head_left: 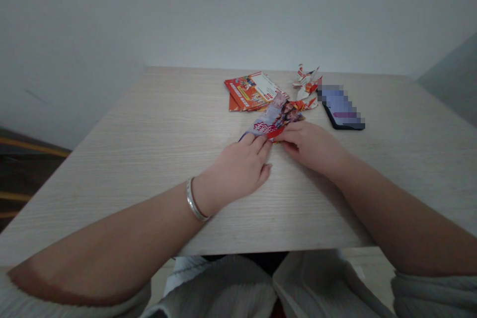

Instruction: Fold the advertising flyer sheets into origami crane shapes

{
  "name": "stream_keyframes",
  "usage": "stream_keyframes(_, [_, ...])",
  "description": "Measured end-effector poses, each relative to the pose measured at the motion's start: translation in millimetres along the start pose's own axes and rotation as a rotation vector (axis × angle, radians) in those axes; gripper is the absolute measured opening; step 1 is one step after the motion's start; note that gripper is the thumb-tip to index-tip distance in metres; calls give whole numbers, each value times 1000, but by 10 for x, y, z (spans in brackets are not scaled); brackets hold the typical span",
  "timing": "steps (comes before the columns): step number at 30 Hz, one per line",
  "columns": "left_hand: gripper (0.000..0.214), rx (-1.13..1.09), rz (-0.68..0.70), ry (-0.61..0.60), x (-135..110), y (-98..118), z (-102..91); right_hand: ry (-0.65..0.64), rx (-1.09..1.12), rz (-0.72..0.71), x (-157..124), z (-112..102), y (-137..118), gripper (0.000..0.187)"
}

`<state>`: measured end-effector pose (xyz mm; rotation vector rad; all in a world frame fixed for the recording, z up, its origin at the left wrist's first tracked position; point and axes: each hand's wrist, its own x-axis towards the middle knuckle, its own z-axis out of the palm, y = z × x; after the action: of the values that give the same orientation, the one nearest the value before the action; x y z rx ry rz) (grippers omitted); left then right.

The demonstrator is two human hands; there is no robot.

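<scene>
Printed paper (274, 117) lies on the bench (149, 134) near the frame's centre; the left hand (236, 169) rests on it, grip wide and unclenched; the right hand (315, 146) touches its lower-right edge, its grip's closure impossible to tell.

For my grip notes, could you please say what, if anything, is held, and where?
The left hand touches the near left part of the purplish paper, the right hand its near right part; actual gripping is unclear.
</scene>
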<state>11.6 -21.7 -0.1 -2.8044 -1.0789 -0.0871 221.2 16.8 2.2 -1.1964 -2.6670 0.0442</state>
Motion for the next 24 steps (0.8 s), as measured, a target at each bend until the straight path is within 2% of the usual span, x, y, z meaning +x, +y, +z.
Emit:
stream_keyframes(8, [48,-42,-13,-1,-6,-12,-37,-160,-156,-36,-55,-109,-64,33])
stream_keyframes(14, [43,-58,-28,-40,13,-12,-97,-225,-167,-82,-39,-182,-56,31])
stream_keyframes(18, [39,-56,-116,-60,10,7,-136,-220,-162,-51,-45,-226,-32,26])
stream_keyframes(24, [40,-38,-288,-138,2,28,-285,-171,-194,84,-119,-299,-20,25])
